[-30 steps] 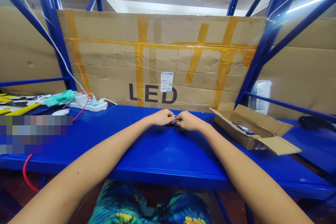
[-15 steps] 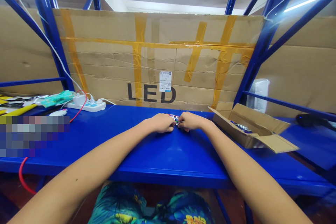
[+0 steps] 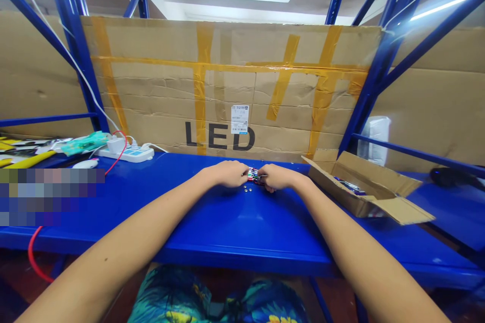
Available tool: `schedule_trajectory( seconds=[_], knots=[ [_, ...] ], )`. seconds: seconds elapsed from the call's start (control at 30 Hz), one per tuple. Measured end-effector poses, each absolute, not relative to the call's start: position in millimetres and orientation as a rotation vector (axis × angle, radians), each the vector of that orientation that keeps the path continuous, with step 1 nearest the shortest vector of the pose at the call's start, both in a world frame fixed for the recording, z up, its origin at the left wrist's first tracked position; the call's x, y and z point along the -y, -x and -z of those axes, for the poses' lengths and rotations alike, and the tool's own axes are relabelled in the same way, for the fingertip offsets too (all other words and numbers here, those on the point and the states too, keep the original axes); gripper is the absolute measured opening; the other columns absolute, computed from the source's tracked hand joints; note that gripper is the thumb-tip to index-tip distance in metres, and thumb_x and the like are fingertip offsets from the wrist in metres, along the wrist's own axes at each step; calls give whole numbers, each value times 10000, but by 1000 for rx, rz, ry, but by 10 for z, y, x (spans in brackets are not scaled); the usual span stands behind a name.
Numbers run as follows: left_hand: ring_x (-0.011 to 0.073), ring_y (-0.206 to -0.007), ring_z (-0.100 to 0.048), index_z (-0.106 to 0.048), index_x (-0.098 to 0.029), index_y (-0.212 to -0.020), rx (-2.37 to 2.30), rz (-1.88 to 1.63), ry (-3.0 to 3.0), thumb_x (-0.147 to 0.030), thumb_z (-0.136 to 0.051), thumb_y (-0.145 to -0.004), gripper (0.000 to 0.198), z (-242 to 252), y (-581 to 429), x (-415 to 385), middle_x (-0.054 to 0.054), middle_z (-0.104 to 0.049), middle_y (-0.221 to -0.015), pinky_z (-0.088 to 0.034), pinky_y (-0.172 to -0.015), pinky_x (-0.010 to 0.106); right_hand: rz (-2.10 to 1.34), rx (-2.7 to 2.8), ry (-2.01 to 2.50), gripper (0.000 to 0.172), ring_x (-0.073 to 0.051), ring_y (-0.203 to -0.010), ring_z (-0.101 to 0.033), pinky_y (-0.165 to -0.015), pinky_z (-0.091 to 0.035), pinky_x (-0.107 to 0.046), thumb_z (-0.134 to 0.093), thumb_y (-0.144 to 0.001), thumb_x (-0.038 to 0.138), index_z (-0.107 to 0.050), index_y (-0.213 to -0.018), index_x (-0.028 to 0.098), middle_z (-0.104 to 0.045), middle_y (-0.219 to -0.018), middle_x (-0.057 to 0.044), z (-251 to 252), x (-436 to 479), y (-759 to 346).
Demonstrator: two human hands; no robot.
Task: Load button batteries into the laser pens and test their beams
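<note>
Between my two hands lies a row of small, shiny, coloured rods, with red, green and silver showing; their exact kind I cannot make out. My left hand has its fingers closed at the left end of the row. At the right end, my right hand is closed too, fingers bent around the rods. Just below, on the blue table, sit a few tiny silver round pieces. My fingers hide both ends of the rods.
To the right stands an open cardboard box with shiny blue and silver items inside. A white power strip with cables sits at the back left, near a pile of packets. A large cardboard sheet closes off the back.
My left hand has shifted slightly left and up, so more of the coloured rods shows. The tiny silver pieces below the hands are now visible. The view has tilted slightly.
</note>
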State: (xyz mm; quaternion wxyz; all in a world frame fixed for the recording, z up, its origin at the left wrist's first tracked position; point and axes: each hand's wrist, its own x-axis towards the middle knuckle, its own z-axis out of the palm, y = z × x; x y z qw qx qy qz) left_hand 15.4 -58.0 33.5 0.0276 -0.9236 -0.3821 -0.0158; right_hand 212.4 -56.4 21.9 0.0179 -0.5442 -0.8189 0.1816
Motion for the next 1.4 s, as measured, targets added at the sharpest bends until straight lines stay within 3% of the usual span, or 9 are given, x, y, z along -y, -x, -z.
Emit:
schedule_trajectory(
  seconds=[0.17,0.33,0.73,1.07,1.4],
  knots=[
    [181,-718,-590,-650,-214,-948,1109,60,3007,-338,-582,-798,206,-353,-115,566,55,-693,-910,-385,-602,270,-659,2572,1525,153,-107,-460,-511,-474,-415,-223,-450,-718,106,-560,-805,168,-556,-644,-4,-220,555,-2111],
    [188,-780,-610,-686,-233,-973,1061,17,3074,-293,-615,-785,210,-328,-139,560,45,-699,-926,-391,-624,260,-748,2576,1412,190,-91,-415,-459,-448,-403,-213,-424,-705,108,-566,-813,170,-474,-580,34,-228,560,-2097],
    [179,-686,-583,-695,-223,-965,1118,-22,3036,-290,-569,-817,206,-280,-163,558,57,-695,-863,-375,-587,262,-820,2606,1400,336,-86,-443,-466,-483,-416,-208,-447,-691,121,-668,-941,158,-511,-581,34,-186,552,-2088],
    [181,-660,-571,-645,-147,-949,1247,-30,2956,-278,-489,-860,223,-314,-174,557,107,-670,-864,-381,-580,273,-802,2601,1398,318,-99,-420,-489,-463,-393,-213,-450,-726,143,-667,-958,160,-486,-557,35,-217,528,-2140],
    [169,-663,-535,-594,-162,-874,1270,-63,3058,-298,-471,-853,184,-232,-238,524,77,-651,-858,-359,-564,275,-516,2549,1677,258,-107,-453,-525,-472,-401,-225,-451,-709,121,-648,-874,149,-611,-737,-39,-332,544,-2238]
  ],
)
